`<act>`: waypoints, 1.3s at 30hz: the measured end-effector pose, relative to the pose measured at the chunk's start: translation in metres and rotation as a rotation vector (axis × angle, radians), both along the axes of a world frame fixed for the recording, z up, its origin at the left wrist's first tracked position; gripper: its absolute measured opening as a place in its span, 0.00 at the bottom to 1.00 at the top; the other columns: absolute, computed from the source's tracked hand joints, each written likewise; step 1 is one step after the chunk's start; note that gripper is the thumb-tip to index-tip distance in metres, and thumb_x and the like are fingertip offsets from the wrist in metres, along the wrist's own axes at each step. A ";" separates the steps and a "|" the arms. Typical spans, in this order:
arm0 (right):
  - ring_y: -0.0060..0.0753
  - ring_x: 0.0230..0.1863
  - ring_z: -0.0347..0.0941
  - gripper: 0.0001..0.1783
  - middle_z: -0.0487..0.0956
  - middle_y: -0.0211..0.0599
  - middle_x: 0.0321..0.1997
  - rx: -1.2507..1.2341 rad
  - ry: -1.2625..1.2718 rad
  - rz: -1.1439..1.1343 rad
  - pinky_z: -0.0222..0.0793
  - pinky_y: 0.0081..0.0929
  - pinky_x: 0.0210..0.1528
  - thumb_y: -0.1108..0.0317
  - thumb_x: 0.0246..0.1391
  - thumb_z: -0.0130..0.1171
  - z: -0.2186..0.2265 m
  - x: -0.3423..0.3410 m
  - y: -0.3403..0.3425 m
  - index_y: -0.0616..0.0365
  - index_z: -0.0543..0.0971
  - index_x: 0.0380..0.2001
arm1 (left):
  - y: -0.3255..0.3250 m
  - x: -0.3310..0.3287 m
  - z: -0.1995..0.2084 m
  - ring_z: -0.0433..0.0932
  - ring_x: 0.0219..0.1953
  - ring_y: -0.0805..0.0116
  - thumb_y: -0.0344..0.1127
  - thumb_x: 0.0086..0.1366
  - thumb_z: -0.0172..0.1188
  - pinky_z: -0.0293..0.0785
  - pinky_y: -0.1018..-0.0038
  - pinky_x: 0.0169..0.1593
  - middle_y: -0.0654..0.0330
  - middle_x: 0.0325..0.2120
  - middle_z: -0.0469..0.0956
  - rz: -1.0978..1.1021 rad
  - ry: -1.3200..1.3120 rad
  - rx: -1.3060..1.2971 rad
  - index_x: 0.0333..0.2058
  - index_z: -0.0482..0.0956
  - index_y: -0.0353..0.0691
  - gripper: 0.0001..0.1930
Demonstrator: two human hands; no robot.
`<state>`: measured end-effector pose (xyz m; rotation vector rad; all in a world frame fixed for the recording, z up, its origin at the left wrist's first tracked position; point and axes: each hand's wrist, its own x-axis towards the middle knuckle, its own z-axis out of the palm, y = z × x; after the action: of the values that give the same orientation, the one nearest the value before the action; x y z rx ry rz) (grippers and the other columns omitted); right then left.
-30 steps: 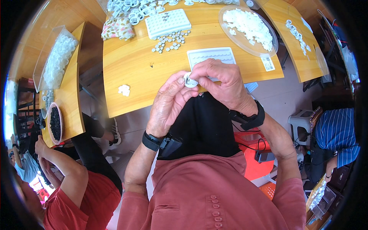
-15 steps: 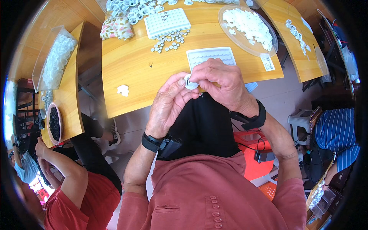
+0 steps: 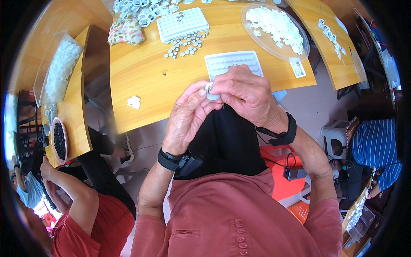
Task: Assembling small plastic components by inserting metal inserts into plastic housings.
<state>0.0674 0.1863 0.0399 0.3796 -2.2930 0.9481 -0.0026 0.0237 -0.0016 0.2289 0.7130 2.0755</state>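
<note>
My left hand (image 3: 186, 115) pinches a small round white plastic part (image 3: 212, 96) with a dark slot between its thumb and fingers. Closed over the same part, my right hand (image 3: 249, 95) presses thumb and fingertips at its upper edge; whatever lies between those fingertips is hidden. Both hands are above my lap at the table's near edge. Just beyond the right hand lies a white tray (image 3: 214, 64) with scalloped rows, partly covered by that hand.
Farther back are a white pocketed tray (image 3: 183, 26), several small silver discs (image 3: 187, 45), a floral pouch (image 3: 126, 32) and a round clear tray of white pieces (image 3: 274, 28). White scraps (image 3: 133, 102) lie at left. A person in red (image 3: 92, 214) sits at my left.
The right fingers have shifted slightly over the white part, covering more of its top. The left hand keeps its hold. The view has shifted a little, moving the table slightly left.
</note>
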 end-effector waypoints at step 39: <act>0.15 0.28 0.70 0.05 0.76 0.27 0.27 -0.446 -0.584 0.034 0.66 0.16 0.30 0.76 0.50 0.61 0.001 0.002 0.003 0.60 0.79 0.33 | 0.003 0.013 0.009 0.77 0.33 0.72 0.22 0.63 0.52 0.75 0.77 0.40 0.58 0.32 0.78 0.151 0.435 -0.341 0.54 0.64 0.33 0.19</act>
<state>0.0690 0.1896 0.0414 -0.0653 -2.4661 1.7187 0.0100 0.0267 0.0073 0.4509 1.3688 2.0223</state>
